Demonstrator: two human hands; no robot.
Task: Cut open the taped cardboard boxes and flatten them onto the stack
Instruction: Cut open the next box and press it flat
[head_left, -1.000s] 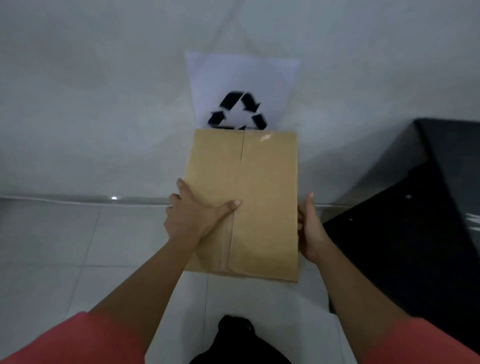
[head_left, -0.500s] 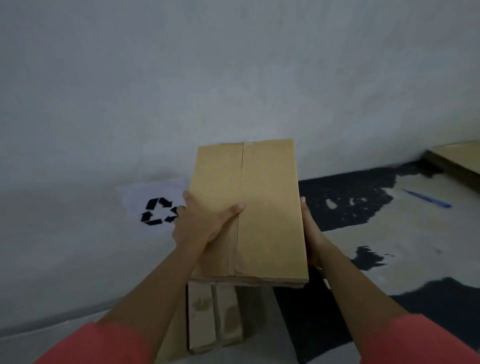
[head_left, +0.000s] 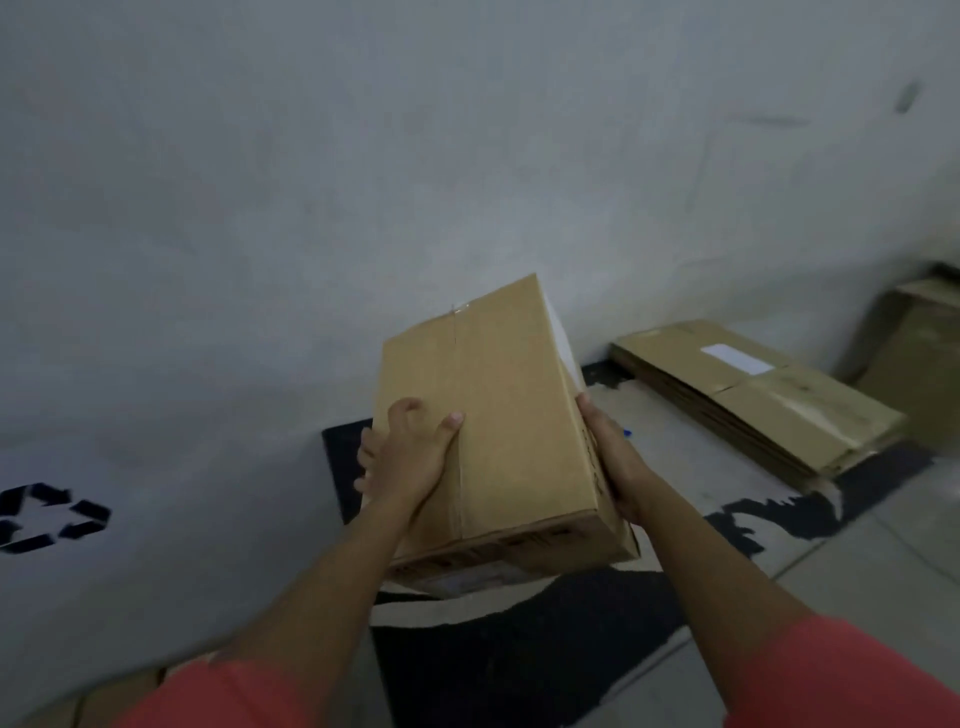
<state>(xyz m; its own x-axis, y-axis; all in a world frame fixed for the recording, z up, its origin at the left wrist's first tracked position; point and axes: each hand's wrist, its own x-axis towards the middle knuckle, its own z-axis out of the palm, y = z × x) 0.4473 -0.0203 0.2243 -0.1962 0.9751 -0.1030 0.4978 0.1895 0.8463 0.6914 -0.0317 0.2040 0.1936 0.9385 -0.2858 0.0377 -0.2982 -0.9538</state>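
**Taped box held in both my hands above the floor**

The closed brown cardboard box (head_left: 514, 415) is off the ground between my hands, tilted, its far end up toward the wall. Clear tape (head_left: 456, 364) runs down the seam of its top face. A white label (head_left: 563, 338) shows on its right side, too steeply angled to read. The dark print on the near end face (head_left: 493, 564) is too blurred to read.

My left hand (head_left: 410, 457) grips the top left edge, thumb laid on the top face and fingers curled over the side. My right hand (head_left: 613, 467) presses against the right side; its fingers are hidden, so I cannot tell how they lie.

Under the box lies a torn black floor mat (head_left: 519, 649) over pale tiles (head_left: 857, 571). At the floor's far right edge, by the grey wall (head_left: 363, 182), lies a stack of flattened brown cardboard (head_left: 779, 415) bearing a blank-looking white sticker (head_left: 737, 359). Past it more cardboard (head_left: 919, 374) stands upright. A black recycling symbol (head_left: 49, 517) marks the wall at the far left. My sleeves (head_left: 841, 680) are coral red.
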